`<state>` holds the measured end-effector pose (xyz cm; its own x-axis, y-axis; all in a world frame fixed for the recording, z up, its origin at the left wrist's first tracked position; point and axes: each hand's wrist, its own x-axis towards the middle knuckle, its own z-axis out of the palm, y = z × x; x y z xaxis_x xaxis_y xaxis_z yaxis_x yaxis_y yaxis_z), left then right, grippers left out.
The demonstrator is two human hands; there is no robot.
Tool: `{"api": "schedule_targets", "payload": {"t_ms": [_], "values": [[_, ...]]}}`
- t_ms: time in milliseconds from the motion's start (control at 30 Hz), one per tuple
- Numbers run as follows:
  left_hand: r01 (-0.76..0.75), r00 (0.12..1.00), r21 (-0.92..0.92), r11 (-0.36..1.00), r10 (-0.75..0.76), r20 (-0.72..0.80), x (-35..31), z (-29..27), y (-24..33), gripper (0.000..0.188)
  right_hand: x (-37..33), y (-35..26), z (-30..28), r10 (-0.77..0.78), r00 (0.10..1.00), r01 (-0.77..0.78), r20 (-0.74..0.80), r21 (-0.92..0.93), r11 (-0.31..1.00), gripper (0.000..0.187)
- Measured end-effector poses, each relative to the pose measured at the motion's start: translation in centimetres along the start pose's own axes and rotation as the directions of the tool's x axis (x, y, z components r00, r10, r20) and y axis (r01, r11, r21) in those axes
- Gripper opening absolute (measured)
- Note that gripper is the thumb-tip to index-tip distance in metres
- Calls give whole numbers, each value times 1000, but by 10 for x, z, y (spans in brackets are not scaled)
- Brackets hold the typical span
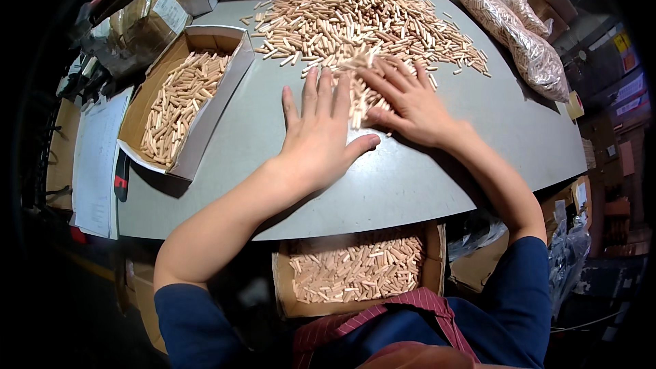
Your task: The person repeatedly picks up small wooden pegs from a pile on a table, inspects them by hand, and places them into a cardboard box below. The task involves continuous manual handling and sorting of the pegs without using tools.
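From afar I see wooden pegs (342,24) heaped on the grey table (383,191), my right hand (415,107) over their near fringe, left hand (316,133) beside it, fingers apart, clamping nothing visible, and a cardboard box (434,260) below the edge, presumably to catch pegs.

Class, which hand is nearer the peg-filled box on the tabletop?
Left. The left hand is right of the box, not touching; the right hand is farther right, at the pegs.
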<state>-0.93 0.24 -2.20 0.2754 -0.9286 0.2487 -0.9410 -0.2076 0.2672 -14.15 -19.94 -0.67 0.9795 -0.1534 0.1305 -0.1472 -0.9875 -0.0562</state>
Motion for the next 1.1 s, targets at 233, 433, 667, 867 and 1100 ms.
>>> {"api": "schedule_targets", "payload": {"t_ms": [233, 433, 667, 867, 1100], "values": [[-15, 986, 59, 998, 5, 167, -2, -15, 10, 119, -22, -32, 3, -118, 992, 119, -54, 15, 993, 81], [68, 989, 107, 992, -81, 122, 1, -10, 0, 119, -28, -18, -1, 64, 998, -64, 1, 29, 998, 89], [1, 992, 128, 992, -17, 122, 1, -12, -5, 114, -26, -3, 0, 15, 1000, -15, -3, 36, 999, 89], [-188, 976, 42, 981, 182, 121, -6, -20, 11, 115, -31, -9, 4, -107, 994, 108, -16, 58, 992, 85], [-150, 985, 187, 971, 132, 109, -2, -15, -1, 107, -12, 58, -10, 366, 874, -91, -321, 631, 771, 61]]}}
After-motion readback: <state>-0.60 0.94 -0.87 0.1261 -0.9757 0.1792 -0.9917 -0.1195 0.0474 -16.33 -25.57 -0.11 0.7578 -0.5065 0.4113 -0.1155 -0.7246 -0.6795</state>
